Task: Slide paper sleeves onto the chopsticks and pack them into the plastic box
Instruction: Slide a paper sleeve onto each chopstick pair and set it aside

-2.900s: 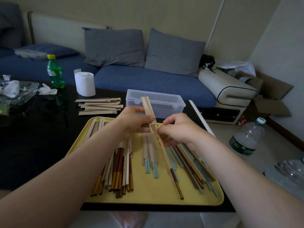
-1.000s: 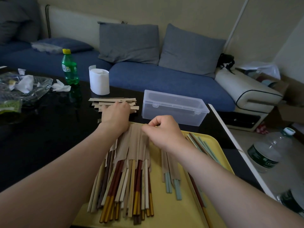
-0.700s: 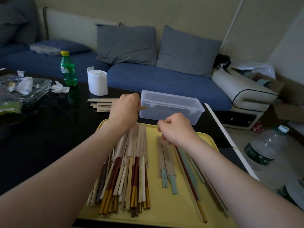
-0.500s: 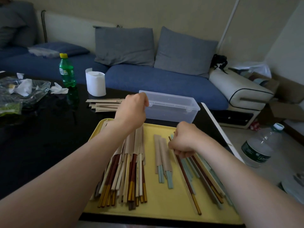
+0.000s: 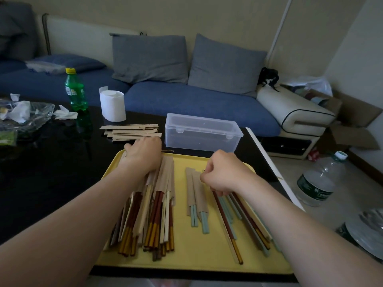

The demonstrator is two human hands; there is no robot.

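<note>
Head view, starting at the near rim of the flat yellow plastic tray (image 5: 192, 259). On its right half, watch the right grip (image 5: 226, 175): curled tight over the far ends of the bare chopsticks (image 5: 244, 222) in dark red, gold-tipped and pale blue, apparently pinching one dark red stick. Could drag crossed neighbours along on the lift and roll them over the tray's right rim, close to the edge of the glossy black surface (image 5: 51, 183); could also pull a mismatched pair. At the tray's middle, two pale blue pairs in brown paper sleeves (image 5: 196, 195); on its left half, a heaped pile of sleeved chopsticks (image 5: 153, 214), easily fanned out by a careless sweep. At the tray's far left corner, the left grip (image 5: 143, 156), back up, reaching toward the stack of empty brown paper sleeves (image 5: 130, 131) just beyond the tray. Cannot tell whether closed on one or merely touching, underside hidden behind the knuckles. Might shove the stack away instead of peeling one off. Beyond the tray's far rim, the clear rectangular plastic box (image 5: 203, 133), lid seemingly on, so nothing packable until opened; contents hard to make out through hazy walls.
</note>
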